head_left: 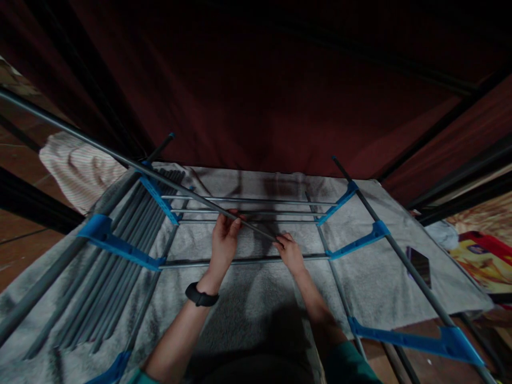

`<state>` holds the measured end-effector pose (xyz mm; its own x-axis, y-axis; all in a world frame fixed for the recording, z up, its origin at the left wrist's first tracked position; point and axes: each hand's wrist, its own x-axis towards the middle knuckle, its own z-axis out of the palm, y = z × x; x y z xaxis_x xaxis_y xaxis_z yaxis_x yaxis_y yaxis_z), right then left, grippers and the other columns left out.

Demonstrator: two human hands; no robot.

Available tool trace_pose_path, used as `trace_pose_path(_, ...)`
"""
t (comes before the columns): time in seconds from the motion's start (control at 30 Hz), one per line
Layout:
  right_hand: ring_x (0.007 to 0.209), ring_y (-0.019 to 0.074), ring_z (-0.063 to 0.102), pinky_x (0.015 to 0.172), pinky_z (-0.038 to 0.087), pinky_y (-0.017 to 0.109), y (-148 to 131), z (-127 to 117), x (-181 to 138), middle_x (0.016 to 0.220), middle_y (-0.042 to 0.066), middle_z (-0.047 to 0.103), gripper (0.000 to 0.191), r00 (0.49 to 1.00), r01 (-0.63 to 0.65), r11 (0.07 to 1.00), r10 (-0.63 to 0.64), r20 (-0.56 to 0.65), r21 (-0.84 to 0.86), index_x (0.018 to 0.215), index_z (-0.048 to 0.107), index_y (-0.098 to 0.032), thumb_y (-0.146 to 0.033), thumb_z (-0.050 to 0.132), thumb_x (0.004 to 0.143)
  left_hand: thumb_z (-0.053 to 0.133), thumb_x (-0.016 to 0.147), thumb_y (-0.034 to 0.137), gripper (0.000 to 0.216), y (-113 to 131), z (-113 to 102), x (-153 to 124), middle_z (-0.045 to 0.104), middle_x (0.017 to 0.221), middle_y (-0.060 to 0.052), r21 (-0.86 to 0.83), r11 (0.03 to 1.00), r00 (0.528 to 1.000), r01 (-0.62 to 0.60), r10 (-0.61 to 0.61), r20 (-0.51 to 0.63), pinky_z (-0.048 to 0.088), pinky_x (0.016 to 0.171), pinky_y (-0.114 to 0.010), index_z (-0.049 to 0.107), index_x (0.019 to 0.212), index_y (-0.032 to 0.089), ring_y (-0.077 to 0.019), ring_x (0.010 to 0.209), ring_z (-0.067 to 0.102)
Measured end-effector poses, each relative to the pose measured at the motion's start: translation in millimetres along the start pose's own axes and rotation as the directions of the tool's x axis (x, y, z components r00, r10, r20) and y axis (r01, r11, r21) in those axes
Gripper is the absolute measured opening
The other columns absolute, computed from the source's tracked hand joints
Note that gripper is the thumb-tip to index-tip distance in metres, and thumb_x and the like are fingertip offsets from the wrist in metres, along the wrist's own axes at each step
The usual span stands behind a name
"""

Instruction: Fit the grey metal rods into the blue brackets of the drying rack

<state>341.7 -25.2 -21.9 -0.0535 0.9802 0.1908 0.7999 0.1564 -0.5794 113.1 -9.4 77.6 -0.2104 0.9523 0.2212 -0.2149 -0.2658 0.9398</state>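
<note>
A long grey metal tube (192,194) slants from the far left edge down to the middle. My left hand (226,237), with a black band on its wrist, pinches it a little short of its lower end. At that end the fingers of my right hand (290,252) are closed on the same tube. Around both hands stands a rack frame of grey tubes with blue plastic brackets (122,248). Thin crossbars (256,200) span between its left and right sides behind my hands. Another crossbar (248,261) runs just below them.
Several loose grey tubes (116,266) lie side by side at left on the grey blanket (240,304). A phone (419,265) rests on the right. Beyond it is a red and yellow packet (486,256). Maroon fabric (280,106) hangs behind; a striped cloth (82,168) lies back left.
</note>
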Motion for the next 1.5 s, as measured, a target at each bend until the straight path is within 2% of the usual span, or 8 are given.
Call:
trace_pose_path(0.37,0.106,0.0213,0.066,0.093,0.051,0.034,-15,4,-5,0.117,0.007,0.068,0.029,0.998,-0.001,1.0,-0.001,0.066,0.022,0.118,0.068,-0.024,-0.022,0.054,0.093,0.067,0.081,0.032,0.031,-25,6,-5,0.068,0.094,-0.004,0.006,0.998,0.997,0.059,-0.059,0.054,0.053,0.083,-0.035,0.055,0.107,0.021,-0.0193,0.092,0.066)
trace_pose_path(0.8,0.115,0.0225,0.064,0.103,0.049,0.039,-17,11,-3,0.123,0.007,0.069,0.034,0.998,-0.01,0.992,0.001,0.066,0.126,0.119,0.07,-0.025,-0.017,0.054,0.09,0.066,0.082,0.034,0.032,-34,6,-11,0.069,0.094,-0.005,0.019,0.997,0.995,0.071,-0.072,0.065,0.052,0.082,-0.034,0.054,0.108,0.021,-0.0194,0.092,0.066)
trace_pose_path(1.17,0.107,0.0193,0.063,0.097,0.05,0.034,-25,16,0,0.11,0.005,0.07,0.037,0.993,0.055,0.985,-0.071,0.096,0.166,0.109,0.07,-0.024,-0.006,0.049,0.085,0.061,0.087,0.037,0.031,-42,12,-22,0.069,0.097,-0.006,0.079,0.99,0.983,0.116,-0.126,0.136,0.053,0.084,-0.037,0.052,0.112,0.021,-0.0208,0.093,0.067)
trace_pose_path(1.33,0.107,0.0201,0.062,0.096,0.05,0.033,-34,14,-1,0.108,0.004,0.07,0.033,0.989,0.064,0.98,-0.087,0.116,0.186,0.105,0.068,-0.025,-0.007,0.05,0.085,0.058,0.089,0.043,0.032,-49,13,-28,0.069,0.094,-0.007,0.134,0.987,0.974,0.092,-0.118,0.196,0.052,0.083,-0.037,0.053,0.112,0.02,-0.0201,0.088,0.066)
trace_pose_path(1.5,0.101,0.0202,0.063,0.091,0.05,0.032,-37,13,-2,0.102,0.003,0.069,0.029,0.989,0.041,0.989,-0.061,0.138,0.143,0.102,0.068,-0.025,-0.008,0.054,0.083,0.055,0.091,0.045,0.033,-47,12,-26,0.067,0.094,-0.006,0.16,0.986,0.978,0.049,-0.079,0.192,0.051,0.083,-0.037,0.052,0.114,0.021,-0.0206,0.089,0.065)
